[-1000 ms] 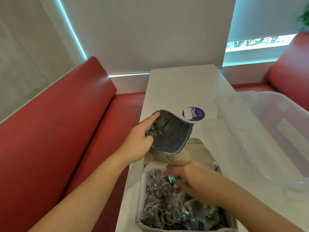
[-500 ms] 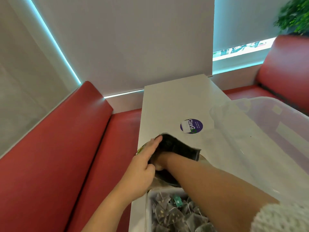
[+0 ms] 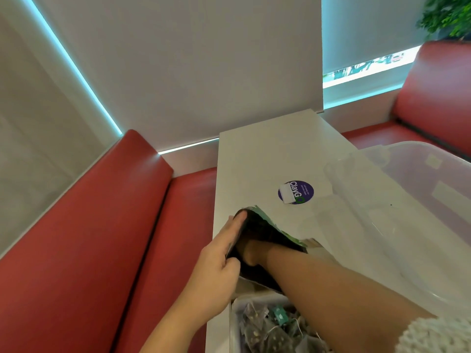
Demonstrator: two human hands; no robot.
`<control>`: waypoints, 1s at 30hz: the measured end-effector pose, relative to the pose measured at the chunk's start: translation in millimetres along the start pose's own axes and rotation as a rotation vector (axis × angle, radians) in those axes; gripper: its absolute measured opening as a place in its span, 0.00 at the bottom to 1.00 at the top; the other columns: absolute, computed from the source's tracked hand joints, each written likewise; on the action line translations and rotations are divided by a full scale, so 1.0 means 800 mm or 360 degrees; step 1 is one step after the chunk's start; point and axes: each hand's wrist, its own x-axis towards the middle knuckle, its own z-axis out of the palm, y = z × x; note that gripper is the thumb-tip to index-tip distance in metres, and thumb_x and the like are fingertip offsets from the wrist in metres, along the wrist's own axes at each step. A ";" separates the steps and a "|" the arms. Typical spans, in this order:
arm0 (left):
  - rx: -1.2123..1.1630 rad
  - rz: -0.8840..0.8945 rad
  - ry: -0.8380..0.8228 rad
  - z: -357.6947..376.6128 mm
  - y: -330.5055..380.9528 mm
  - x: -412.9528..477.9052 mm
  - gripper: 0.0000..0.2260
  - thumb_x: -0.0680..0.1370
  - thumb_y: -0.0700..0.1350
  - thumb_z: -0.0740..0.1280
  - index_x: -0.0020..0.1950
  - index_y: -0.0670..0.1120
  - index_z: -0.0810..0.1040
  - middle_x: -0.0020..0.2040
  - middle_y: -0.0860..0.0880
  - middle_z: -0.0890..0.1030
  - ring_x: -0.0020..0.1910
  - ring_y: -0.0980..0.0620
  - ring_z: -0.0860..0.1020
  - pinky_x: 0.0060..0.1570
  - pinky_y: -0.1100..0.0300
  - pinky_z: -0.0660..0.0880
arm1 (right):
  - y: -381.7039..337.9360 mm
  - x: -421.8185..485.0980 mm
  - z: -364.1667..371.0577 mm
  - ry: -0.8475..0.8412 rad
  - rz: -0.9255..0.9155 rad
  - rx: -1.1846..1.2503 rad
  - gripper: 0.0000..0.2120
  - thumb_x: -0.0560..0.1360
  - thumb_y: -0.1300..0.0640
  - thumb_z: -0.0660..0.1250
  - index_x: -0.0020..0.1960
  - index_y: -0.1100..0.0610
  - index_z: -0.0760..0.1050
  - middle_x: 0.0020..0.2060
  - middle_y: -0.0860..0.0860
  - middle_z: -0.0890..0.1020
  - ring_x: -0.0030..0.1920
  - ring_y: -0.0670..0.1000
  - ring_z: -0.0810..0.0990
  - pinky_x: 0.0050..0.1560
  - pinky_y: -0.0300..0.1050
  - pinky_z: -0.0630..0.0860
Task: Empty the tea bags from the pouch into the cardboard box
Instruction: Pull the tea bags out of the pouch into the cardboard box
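Note:
My left hand [image 3: 219, 263] grips the left edge of the dark pouch [image 3: 262, 230], which has a green printed outside, and holds its mouth wide above the far end of the cardboard box [image 3: 233, 324]. My right hand [image 3: 251, 253] is reached deep into the pouch; its fingers are hidden, only the wrist and forearm show. The box at the bottom edge holds several grey pyramid tea bags [image 3: 267, 329] with green tags.
A big clear plastic tub [image 3: 407, 212] fills the right side of the white table [image 3: 267, 154]. A round purple sticker [image 3: 295, 192] lies on the table beyond the pouch. Red bench seats run along the left and the far right.
My right hand left the tea bags in the box and went into the pouch, then deeper. The view tilted up, so most of the box dropped out of frame.

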 end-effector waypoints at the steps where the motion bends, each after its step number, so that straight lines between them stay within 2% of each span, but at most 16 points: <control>1: 0.0022 0.0005 0.0002 0.001 -0.001 0.000 0.38 0.72 0.24 0.53 0.73 0.59 0.62 0.74 0.60 0.63 0.72 0.69 0.57 0.71 0.67 0.55 | -0.003 -0.007 0.000 -0.0066 -0.0009 0.0006 0.18 0.79 0.58 0.59 0.69 0.52 0.66 0.63 0.57 0.74 0.62 0.59 0.73 0.64 0.52 0.68; 3: 0.0071 0.0017 0.0000 0.002 -0.004 0.001 0.39 0.72 0.25 0.53 0.73 0.61 0.61 0.75 0.60 0.62 0.73 0.68 0.56 0.72 0.67 0.54 | 0.003 -0.003 0.003 0.0006 -0.0052 -0.0092 0.19 0.77 0.55 0.61 0.67 0.48 0.66 0.61 0.53 0.76 0.59 0.56 0.75 0.63 0.52 0.70; 5: 0.0120 0.0027 0.0020 0.001 -0.011 0.002 0.40 0.72 0.25 0.53 0.71 0.65 0.60 0.76 0.60 0.60 0.74 0.68 0.54 0.73 0.66 0.53 | 0.006 -0.009 0.001 0.0079 -0.0040 -0.0123 0.19 0.76 0.56 0.64 0.65 0.50 0.69 0.56 0.53 0.78 0.54 0.54 0.77 0.59 0.49 0.73; 8: 0.0146 0.0020 0.0065 -0.001 -0.023 0.007 0.41 0.71 0.25 0.53 0.71 0.65 0.60 0.77 0.57 0.59 0.74 0.66 0.54 0.75 0.62 0.52 | 0.006 -0.056 -0.018 0.0169 -0.0038 -0.0199 0.08 0.77 0.57 0.63 0.55 0.57 0.74 0.39 0.53 0.76 0.40 0.52 0.76 0.48 0.45 0.73; 11: 0.0201 0.0019 0.0065 -0.002 -0.032 0.013 0.41 0.71 0.26 0.53 0.70 0.68 0.59 0.77 0.55 0.58 0.75 0.65 0.51 0.74 0.63 0.50 | 0.014 -0.120 -0.030 0.0473 -0.0234 0.0036 0.05 0.77 0.59 0.61 0.46 0.57 0.75 0.41 0.51 0.77 0.42 0.52 0.77 0.48 0.45 0.75; 13: 0.0260 0.0040 0.0066 -0.001 -0.034 0.016 0.41 0.71 0.26 0.53 0.69 0.69 0.57 0.77 0.56 0.58 0.75 0.65 0.50 0.73 0.65 0.48 | 0.025 -0.156 -0.031 0.0658 -0.0332 0.0273 0.06 0.75 0.60 0.63 0.41 0.52 0.74 0.41 0.46 0.74 0.41 0.48 0.75 0.46 0.42 0.74; 15: 0.0298 0.0055 0.0058 0.002 -0.033 0.018 0.40 0.71 0.26 0.53 0.69 0.68 0.57 0.76 0.59 0.58 0.75 0.65 0.50 0.72 0.67 0.48 | 0.039 -0.180 -0.026 0.0751 -0.0407 0.0379 0.08 0.74 0.60 0.66 0.40 0.48 0.75 0.40 0.43 0.76 0.41 0.44 0.76 0.46 0.39 0.75; 18: 0.0360 0.0059 0.0055 0.006 -0.032 0.021 0.39 0.71 0.25 0.53 0.73 0.61 0.57 0.72 0.62 0.56 0.74 0.64 0.49 0.72 0.67 0.46 | 0.049 -0.210 -0.013 0.0800 -0.0472 0.0505 0.08 0.73 0.58 0.67 0.40 0.46 0.77 0.40 0.40 0.78 0.42 0.42 0.78 0.46 0.43 0.78; 22: 0.0377 0.0034 0.0096 0.009 -0.029 0.023 0.36 0.72 0.26 0.53 0.76 0.53 0.58 0.72 0.58 0.60 0.71 0.65 0.50 0.70 0.69 0.46 | 0.044 -0.235 0.012 0.0787 -0.0555 0.0717 0.09 0.72 0.63 0.69 0.41 0.49 0.79 0.39 0.42 0.79 0.42 0.44 0.79 0.45 0.41 0.78; 26: 0.0363 0.0030 0.0128 0.009 -0.027 0.023 0.36 0.72 0.26 0.53 0.77 0.51 0.58 0.77 0.53 0.58 0.76 0.57 0.51 0.71 0.67 0.47 | 0.034 -0.229 0.055 0.0685 -0.0545 0.0699 0.08 0.73 0.63 0.68 0.44 0.51 0.79 0.43 0.45 0.79 0.44 0.43 0.78 0.48 0.40 0.77; 28: 0.0367 0.0034 0.0131 0.009 -0.028 0.022 0.36 0.72 0.26 0.53 0.77 0.51 0.58 0.77 0.52 0.58 0.77 0.55 0.51 0.71 0.66 0.47 | 0.034 -0.220 0.076 0.0558 -0.0586 0.0505 0.08 0.74 0.60 0.67 0.51 0.50 0.80 0.48 0.45 0.80 0.48 0.42 0.77 0.53 0.40 0.76; 30: 0.0353 0.0033 0.0134 0.008 -0.028 0.020 0.36 0.72 0.25 0.53 0.77 0.50 0.58 0.77 0.52 0.58 0.77 0.55 0.52 0.71 0.67 0.47 | 0.035 -0.215 0.091 0.0327 -0.0585 0.0235 0.17 0.75 0.56 0.65 0.63 0.46 0.74 0.61 0.45 0.76 0.59 0.44 0.74 0.64 0.42 0.72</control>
